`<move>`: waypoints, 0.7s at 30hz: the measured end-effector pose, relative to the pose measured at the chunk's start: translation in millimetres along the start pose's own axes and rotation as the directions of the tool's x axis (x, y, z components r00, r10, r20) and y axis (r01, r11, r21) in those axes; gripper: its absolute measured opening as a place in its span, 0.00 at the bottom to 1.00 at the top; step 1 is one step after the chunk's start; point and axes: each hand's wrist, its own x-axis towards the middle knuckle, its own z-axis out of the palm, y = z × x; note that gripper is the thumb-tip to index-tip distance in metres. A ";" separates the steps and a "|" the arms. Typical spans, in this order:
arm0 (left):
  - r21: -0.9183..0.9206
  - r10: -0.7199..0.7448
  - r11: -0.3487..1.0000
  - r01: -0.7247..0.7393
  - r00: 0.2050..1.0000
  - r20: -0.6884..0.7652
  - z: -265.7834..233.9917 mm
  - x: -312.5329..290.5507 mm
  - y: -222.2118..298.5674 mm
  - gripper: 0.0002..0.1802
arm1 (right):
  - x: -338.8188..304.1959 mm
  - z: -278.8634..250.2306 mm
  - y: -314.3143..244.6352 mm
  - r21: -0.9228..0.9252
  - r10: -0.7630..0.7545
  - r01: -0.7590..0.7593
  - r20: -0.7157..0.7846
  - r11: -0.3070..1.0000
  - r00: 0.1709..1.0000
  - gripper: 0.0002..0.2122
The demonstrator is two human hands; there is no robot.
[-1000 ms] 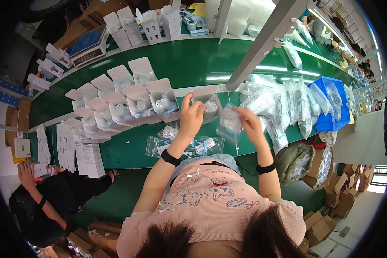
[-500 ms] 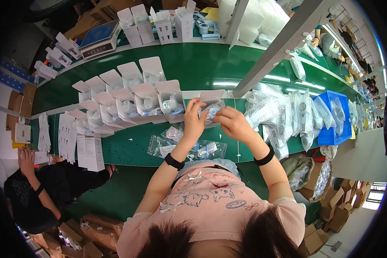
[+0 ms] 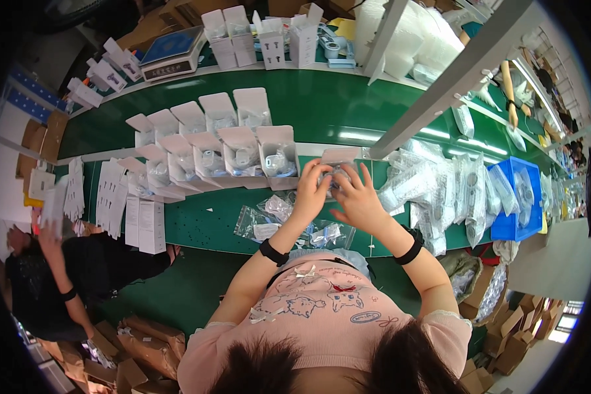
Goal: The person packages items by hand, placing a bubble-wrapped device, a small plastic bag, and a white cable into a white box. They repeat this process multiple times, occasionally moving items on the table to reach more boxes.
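Note:
A small white box (image 3: pixel 340 155) with its flap raised stands in front of me at the bench's near side. My left hand (image 3: pixel 312 190) is closed on the box's left side, fingertips at its opening. My right hand (image 3: pixel 358 200) lies over the opening with its fingers spread and thumb apart, touching the clear-wrapped contents, which are mostly hidden under my fingers. Left of my hands, two rows of open white boxes (image 3: pixel 279 161) hold clear-bagged white and blue parts. Between my forearms lie small clear bags (image 3: pixel 266 230) with white pieces.
Bubble-wrapped packs (image 3: pixel 433 184) pile up on the right, beside a blue bin (image 3: pixel 535 220). A grey post (image 3: pixel 433 88) rises beyond my right hand. Flat white cartons (image 3: pixel 111 197) lie at the left. Another person's arm (image 3: pixel 62 269) reaches in there, holding something white.
The view has shifted slightly, moving the scene right. My right hand has gone from pinching at the box's contents to spread fingers over them. The other person has lifted a white piece.

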 end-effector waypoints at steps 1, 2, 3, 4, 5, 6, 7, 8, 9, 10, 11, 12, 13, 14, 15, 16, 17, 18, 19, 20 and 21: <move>0.011 0.018 1.000 -0.019 1.000 0.020 0.8 -1.4 -0.9 0.13 | -1.7 5.3 1.1 -0.027 0.002 -0.001 0.027 1.000 1.000 0.12; 0.015 0.016 1.000 -0.016 1.000 0.004 2.9 -4.1 -1.4 0.13 | -4.5 10.2 2.6 -0.055 0.001 0.002 0.055 0.999 0.998 0.13; 0.042 0.059 0.997 -0.059 0.998 -0.006 4.8 -6.3 -1.6 0.14 | -8.1 14.2 5.8 -0.054 -0.013 0.016 0.057 0.998 0.998 0.13; 0.070 0.102 0.992 -0.101 0.995 -0.014 6.3 -8.7 -1.7 0.16 | -13.6 17.8 12.1 0.013 -0.045 0.045 -0.009 0.999 0.999 0.15; 0.101 0.147 0.984 -0.144 0.989 -0.022 4.6 -9.8 -2.3 0.17 | -17.7 22.2 19.2 0.078 -0.074 0.080 -0.078 0.994 0.994 0.17; 0.107 0.148 0.984 -0.143 0.988 -0.042 3.4 -9.8 -3.4 0.17 | -20.5 27.3 27.0 0.141 -0.104 0.124 -0.145 0.982 0.984 0.18; 0.080 0.108 0.991 -0.105 0.994 -0.025 1.9 -10.1 -4.6 0.18 | -24.7 33.9 31.6 0.142 -0.124 0.145 -0.143 0.979 0.982 0.18; 0.054 0.059 0.997 -0.058 0.998 -0.010 0.1 -15.4 -6.3 0.19 | -33.5 43.1 31.6 0.398 0.152 -0.052 -0.222 0.916 0.963 0.21; 0.028 0.012 1.000 -0.012 1.000 0.009 -2.6 -21.6 -5.5 0.20 | -42.1 49.8 28.9 0.635 0.430 -0.209 -0.215 0.744 0.877 0.23; 0.034 0.004 0.999 -0.003 1.000 -0.012 -4.2 -29.0 -3.4 0.20 | -50.0 56.4 25.6 0.640 0.413 -0.196 -0.207 0.743 0.887 0.23; 0.039 0.019 0.999 -0.018 1.000 -0.014 -4.9 -34.5 1.2 0.20 | -56.4 61.4 22.9 0.814 0.563 -0.208 -0.168 0.542 0.809 0.24; 0.046 0.034 0.998 -0.033 0.999 -0.015 -5.6 -37.5 5.3 0.20 | -59.7 64.8 22.3 0.935 0.689 -0.182 -0.084 0.305 0.720 0.25; 0.056 0.048 0.997 -0.047 0.999 -0.018 -8.7 -39.9 9.9 0.20 | -61.1 65.9 21.9 0.936 0.672 -0.177 -0.078 0.303 0.736 0.25; 0.062 0.040 0.997 -0.038 0.999 -0.035 -15.6 -44.7 20.2 0.20 | -65.1 66.8 20.1 0.976 0.706 -0.106 -0.062 0.192 0.706 0.24; 0.054 0.050 0.997 -0.049 0.999 -0.022 -27.5 -52.0 36.9 0.20 | -70.7 67.9 17.7 0.997 0.738 -0.033 -0.034 0.076 0.674 0.24; 0.049 0.062 0.997 -0.062 0.998 -0.011 -42.2 -57.9 53.9 0.20 | -75.3 68.3 17.6 0.997 0.725 -0.036 -0.021 0.063 0.688 0.24; 0.077 -0.041 0.996 0.042 0.999 -0.023 -62.7 -62.7 65.8 0.19 | -79.4 69.1 21.3 0.998 0.735 -0.055 0.012 0.034 0.678 0.23; 0.105 -0.143 0.984 0.146 0.989 -0.038 -88.9 -68.9 77.4 0.19 | -82.1 70.4 24.6 0.997 0.744 -0.072 0.046 0.003 0.666 0.22; 0.109 -0.211 0.969 0.220 0.973 -0.087 -115.6 -72.3 88.1 0.18 | -84.9 73.7 26.8 0.995 0.756 -0.092 0.079 -0.025 0.650 0.21; 0.111 -0.276 0.950 0.292 0.951 -0.138 -142.8 -76.9 94.0 0.16 | -85.5 75.6 27.0 0.995 0.748 -0.094 0.085 -0.031 0.658 0.21; 0.173 -0.211 0.951 0.258 0.945 -0.250 -167.0 -86.1 91.2 0.15 | -85.4 75.9 26.5 0.989 0.750 -0.149 0.105 -0.008 0.653 0.20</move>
